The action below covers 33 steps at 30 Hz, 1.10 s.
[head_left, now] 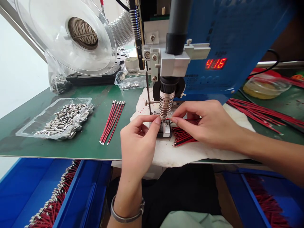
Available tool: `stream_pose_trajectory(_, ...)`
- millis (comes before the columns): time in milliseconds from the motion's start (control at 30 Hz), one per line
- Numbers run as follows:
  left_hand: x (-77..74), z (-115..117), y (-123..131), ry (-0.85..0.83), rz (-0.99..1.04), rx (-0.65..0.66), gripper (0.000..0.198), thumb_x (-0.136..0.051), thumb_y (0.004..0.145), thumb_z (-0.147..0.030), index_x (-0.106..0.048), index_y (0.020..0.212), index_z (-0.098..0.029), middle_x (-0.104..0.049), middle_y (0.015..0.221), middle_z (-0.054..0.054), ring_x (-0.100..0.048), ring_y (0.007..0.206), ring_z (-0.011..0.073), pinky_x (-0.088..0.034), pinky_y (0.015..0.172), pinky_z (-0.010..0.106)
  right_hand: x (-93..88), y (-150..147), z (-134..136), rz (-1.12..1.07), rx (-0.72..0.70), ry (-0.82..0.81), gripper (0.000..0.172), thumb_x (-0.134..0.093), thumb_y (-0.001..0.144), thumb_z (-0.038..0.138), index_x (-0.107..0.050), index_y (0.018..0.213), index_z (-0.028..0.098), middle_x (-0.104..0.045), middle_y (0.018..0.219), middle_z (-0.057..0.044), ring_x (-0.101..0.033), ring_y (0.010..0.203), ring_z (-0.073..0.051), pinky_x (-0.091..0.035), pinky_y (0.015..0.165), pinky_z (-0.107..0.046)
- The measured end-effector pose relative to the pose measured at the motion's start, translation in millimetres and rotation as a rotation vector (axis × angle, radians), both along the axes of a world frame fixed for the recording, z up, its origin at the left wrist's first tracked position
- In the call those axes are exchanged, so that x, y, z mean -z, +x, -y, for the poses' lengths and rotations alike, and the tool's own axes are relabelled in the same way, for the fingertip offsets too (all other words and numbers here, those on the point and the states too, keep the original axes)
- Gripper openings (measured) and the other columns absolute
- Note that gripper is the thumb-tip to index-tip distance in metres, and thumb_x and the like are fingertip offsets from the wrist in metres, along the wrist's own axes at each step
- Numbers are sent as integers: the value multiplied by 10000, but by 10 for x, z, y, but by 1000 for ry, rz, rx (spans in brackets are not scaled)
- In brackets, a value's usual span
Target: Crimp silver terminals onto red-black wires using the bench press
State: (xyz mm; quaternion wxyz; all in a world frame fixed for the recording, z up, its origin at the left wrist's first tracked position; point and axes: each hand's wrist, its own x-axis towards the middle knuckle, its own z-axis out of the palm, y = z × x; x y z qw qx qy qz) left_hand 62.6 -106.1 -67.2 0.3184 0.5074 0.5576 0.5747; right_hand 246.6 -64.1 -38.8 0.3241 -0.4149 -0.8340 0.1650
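Observation:
My left hand [142, 139] pinches thumb and forefinger together just left of the soldering head's coiled tip [166, 103]; whatever lies between those fingertips is too small to make out. On the other side of the tip, my right hand [201, 123] grips a thin red and black wire [193, 119], its end pointing in under the tip. Directly below the tip sits a small metal fixture block [166, 128], partly behind my left fingers. Under my right hand lies a bunch of red and black wires [182, 136] on a white cloth [180, 155].
Left on the green table [47, 95] are wires with metal ends [112, 122] and a clear tray [22, 131] of small metal parts. The blue machine [213, 31] reads 416. More wires [261, 114] lie right. Blue bins [92, 190] stand below the edge.

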Motion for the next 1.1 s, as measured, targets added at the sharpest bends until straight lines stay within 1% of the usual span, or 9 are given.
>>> stream_pose_trajectory(300,-13,4,0,0,-23,4,207,-751,830,-398,-780,889,-202,-719,797,40,-598,673,141,-416,550,232,2,-1,-5,-5,-10,-2,129,-630,921,306,-703,861,217,-698,702,1,-598,571,-142,-421,550,-294)
stream_pose_trajectory(433,-11,0,-5,4,-38,9,202,-747,838,-397,-778,897,-207,-727,813,42,-608,689,142,-421,559,229,16,14,-23,7,-28,41,118,-630,920,292,-703,865,218,-701,720,-1,-608,591,-146,-426,564,-294)
stream_pose_trajectory(600,0,-2,-5,10,-19,22,207,-743,842,-408,-768,900,-211,-735,850,43,-626,720,154,-436,578,234,12,34,-38,35,-75,94,106,-631,916,307,-709,904,237,-727,789,-7,-602,586,-148,-428,556,-305)
stream_pose_trajectory(733,-7,-2,3,15,17,30,220,-743,841,-412,-760,881,-197,-737,893,53,-636,746,161,-449,591,238,-4,48,-50,64,-89,146,122,-619,928,310,-713,898,239,-730,771,-6,-604,584,-151,-427,562,-309)
stream_pose_trajectory(800,-11,-3,3,11,9,29,238,-741,840,-425,-759,866,-189,-723,845,54,-631,736,165,-452,590,241,-7,56,-57,87,-98,171,140,-601,941,311,-714,897,240,-733,777,-12,-617,605,-160,-428,571,-312)
stream_pose_trajectory(900,-11,-1,-3,10,1,39,248,-737,842,-434,-765,873,-190,-665,706,34,-621,722,171,-456,597,243,-6,65,-62,105,-102,180,145,-593,944,303,-715,904,234,-741,803,-19,-629,627,-164,-435,582,-310)
stream_pose_trajectory(967,-12,3,-6,16,9,47,237,-740,842,-425,-768,883,-193,-640,666,25,-620,727,173,-458,602,241,-4,66,-62,99,-104,181,138,-600,937,288,-717,891,229,-740,790,-17,-637,636,-164,-442,587,-305)
stream_pose_trajectory(1033,-14,9,-7,17,13,50,223,-741,843,-415,-766,875,-196,-666,712,31,-623,738,169,-456,599,234,-1,64,-63,83,-119,185,133,-607,929,270,-724,885,225,-743,783,-16,-653,657,-166,-455,596,-300)
stream_pose_trajectory(1100,-17,12,-6,11,5,46,220,-740,844,-412,-764,859,-194,-705,798,44,-625,743,162,-449,585,227,2,61,-68,68,-144,182,138,-602,931,256,-736,920,225,-758,829,-20,-669,690,-170,-471,610,-301)
